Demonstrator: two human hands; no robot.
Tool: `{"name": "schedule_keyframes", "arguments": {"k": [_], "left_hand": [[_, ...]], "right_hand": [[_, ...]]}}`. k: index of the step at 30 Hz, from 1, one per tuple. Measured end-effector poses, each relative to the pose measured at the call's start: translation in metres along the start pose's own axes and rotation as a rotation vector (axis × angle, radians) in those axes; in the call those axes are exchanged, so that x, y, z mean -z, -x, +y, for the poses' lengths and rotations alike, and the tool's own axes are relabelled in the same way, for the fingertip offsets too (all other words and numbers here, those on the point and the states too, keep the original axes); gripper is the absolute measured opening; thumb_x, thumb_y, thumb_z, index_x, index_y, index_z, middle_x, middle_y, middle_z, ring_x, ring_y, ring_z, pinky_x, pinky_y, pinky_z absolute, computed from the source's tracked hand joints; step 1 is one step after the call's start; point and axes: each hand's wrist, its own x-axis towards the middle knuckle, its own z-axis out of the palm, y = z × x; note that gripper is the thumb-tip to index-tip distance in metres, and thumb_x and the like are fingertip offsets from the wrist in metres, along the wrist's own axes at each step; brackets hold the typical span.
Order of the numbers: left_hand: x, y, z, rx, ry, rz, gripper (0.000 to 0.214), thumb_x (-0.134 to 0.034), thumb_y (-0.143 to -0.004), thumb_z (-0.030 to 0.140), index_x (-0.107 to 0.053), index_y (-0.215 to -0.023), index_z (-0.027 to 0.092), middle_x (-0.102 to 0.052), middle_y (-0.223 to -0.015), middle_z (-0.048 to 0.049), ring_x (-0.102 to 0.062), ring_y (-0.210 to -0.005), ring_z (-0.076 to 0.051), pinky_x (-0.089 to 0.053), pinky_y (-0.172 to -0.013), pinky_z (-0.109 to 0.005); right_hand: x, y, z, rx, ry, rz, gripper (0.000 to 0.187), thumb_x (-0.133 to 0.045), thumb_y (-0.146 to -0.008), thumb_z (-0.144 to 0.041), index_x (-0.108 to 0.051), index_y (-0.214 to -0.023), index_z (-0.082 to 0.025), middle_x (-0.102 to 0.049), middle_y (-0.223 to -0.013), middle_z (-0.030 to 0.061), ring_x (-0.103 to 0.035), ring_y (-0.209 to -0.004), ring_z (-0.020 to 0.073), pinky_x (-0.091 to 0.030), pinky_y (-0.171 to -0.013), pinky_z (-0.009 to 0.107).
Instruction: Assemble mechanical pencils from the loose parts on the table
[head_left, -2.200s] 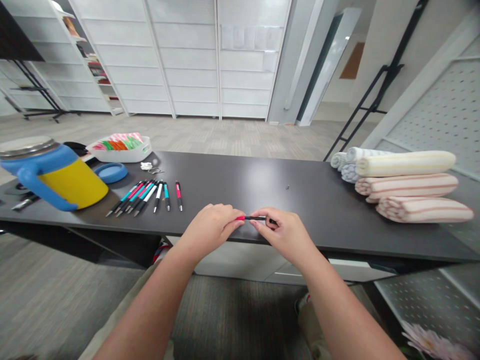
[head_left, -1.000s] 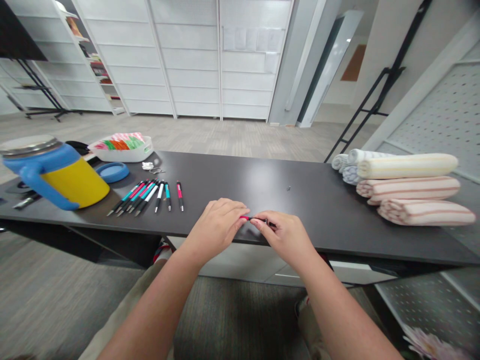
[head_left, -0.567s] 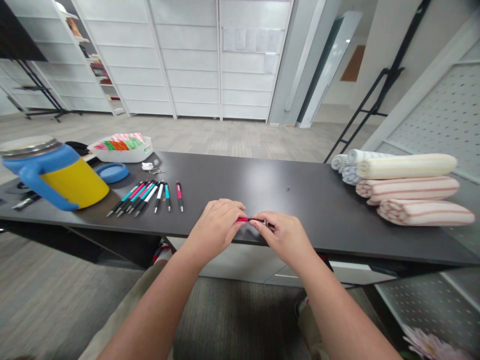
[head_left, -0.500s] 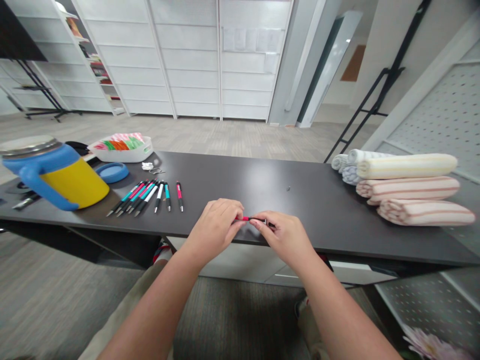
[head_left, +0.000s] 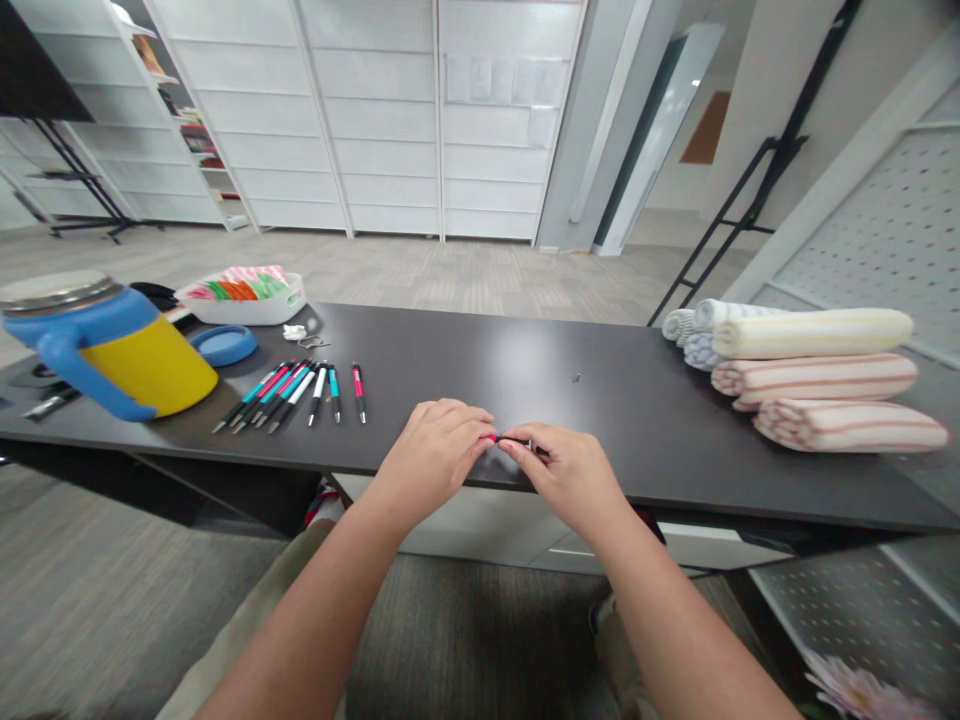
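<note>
A red and black pen lies level between my two hands, just over the desk's front edge. My left hand pinches its red part, most of which the fingers hide. Thumb and fingers of my right hand are closed on the black part. To the left, several pens in teal, red, white and black lie fanned side by side on the desk. Set slightly apart from them are a teal pen and a red pen.
On the dark desk, a yellow and blue mug, a blue lid and a white basket of colourful packets stand left. A small dark bit lies beyond my right hand. Rolled towels are stacked at right.
My left hand has slid slightly right along the pen, closer to my right hand, so less red shows. My right hand has barely moved.
</note>
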Motion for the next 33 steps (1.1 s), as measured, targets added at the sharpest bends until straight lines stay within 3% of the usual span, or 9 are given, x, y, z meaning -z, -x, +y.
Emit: {"name": "schedule_keyframes", "arguments": {"k": [3,9,15,19,22,24,30,33], "left_hand": [[-0.001,0.0,0.001,0.012,0.02,0.002,0.013,-0.055,-0.107,0.026,-0.066,-0.108,0.021,-0.074,-0.121,-0.0064,-0.063,-0.114,-0.023,-0.042,-0.101,-0.043],[-0.002,0.001,-0.001,-0.009,-0.019,0.022,0.015,-0.059,-0.105,0.027,-0.068,-0.116,0.02,-0.076,-0.11,-0.0063,-0.063,-0.106,-0.024,-0.042,-0.097,-0.042],[-0.007,0.004,-0.006,-0.042,-0.027,0.083,0.013,-0.062,-0.104,0.026,-0.073,-0.109,0.021,-0.078,-0.098,-0.0037,-0.063,-0.1,-0.023,-0.042,-0.094,-0.041],[-0.007,0.005,-0.01,-0.017,-0.001,0.138,0.016,-0.061,-0.105,0.028,-0.074,-0.114,0.023,-0.079,-0.103,-0.0034,-0.065,-0.097,-0.021,-0.044,-0.092,-0.04],[-0.005,0.004,-0.011,0.011,0.011,0.147,0.018,-0.061,-0.105,0.032,-0.074,-0.115,0.024,-0.08,-0.106,-0.0044,-0.067,-0.098,-0.021,-0.046,-0.091,-0.041],[-0.004,0.004,-0.011,0.02,0.012,0.137,0.019,-0.06,-0.106,0.033,-0.074,-0.115,0.024,-0.08,-0.106,-0.0048,-0.067,-0.098,-0.022,-0.046,-0.091,-0.041],[-0.005,0.005,-0.012,0.017,0.009,0.113,0.019,-0.06,-0.106,0.033,-0.073,-0.116,0.024,-0.079,-0.108,-0.0049,-0.068,-0.1,-0.022,-0.046,-0.091,-0.04],[-0.006,0.005,-0.013,0.011,0.011,0.103,0.019,-0.06,-0.106,0.033,-0.073,-0.117,0.023,-0.079,-0.108,-0.0047,-0.068,-0.1,-0.022,-0.046,-0.091,-0.04]], "right_hand": [[0.0,0.0,0.0,0.001,0.011,-0.01,0.013,-0.066,-0.102,-0.032,-0.078,-0.103,-0.026,-0.082,-0.096,0.0001,-0.076,-0.085,0.0184,-0.054,-0.079,0.026],[0.0,0.0,0.0,-0.002,0.012,-0.002,0.015,-0.064,-0.103,-0.033,-0.078,-0.101,-0.027,-0.082,-0.095,-0.0002,-0.076,-0.085,0.018,-0.053,-0.077,0.026],[0.002,0.001,-0.003,-0.033,-0.04,-0.044,0.017,-0.061,-0.103,-0.036,-0.076,-0.102,-0.026,-0.08,-0.091,0.0013,-0.073,-0.078,0.0177,-0.051,-0.074,0.027],[0.007,0.002,-0.001,-0.175,-0.135,-0.035,0.026,-0.061,-0.101,-0.043,-0.058,-0.117,-0.022,-0.071,-0.084,0.0014,-0.067,-0.071,0.0181,-0.049,-0.065,0.029],[0.012,0.003,0.004,-0.165,-0.169,0.009,0.017,-0.046,-0.107,-0.037,-0.048,-0.115,-0.022,-0.068,-0.097,0.0055,-0.067,-0.084,0.0193,-0.051,-0.075,0.032],[0.014,0.002,0.006,-0.129,-0.184,-0.002,0.012,-0.043,-0.108,-0.033,-0.049,-0.111,-0.023,-0.067,-0.1,0.0066,-0.067,-0.09,0.0199,-0.052,-0.08,0.033],[0.013,0.003,0.007,-0.118,-0.194,-0.046,0.014,-0.057,-0.103,-0.035,-0.062,-0.109,-0.024,-0.072,-0.09,0.0027,-0.067,-0.077,0.0187,-0.05,-0.07,0.03],[0.012,0.005,0.007,-0.116,-0.197,-0.026,0.015,-0.058,-0.103,-0.034,-0.062,-0.112,-0.023,-0.074,-0.094,0.0038,-0.069,-0.081,0.0193,-0.051,-0.072,0.03]]}}
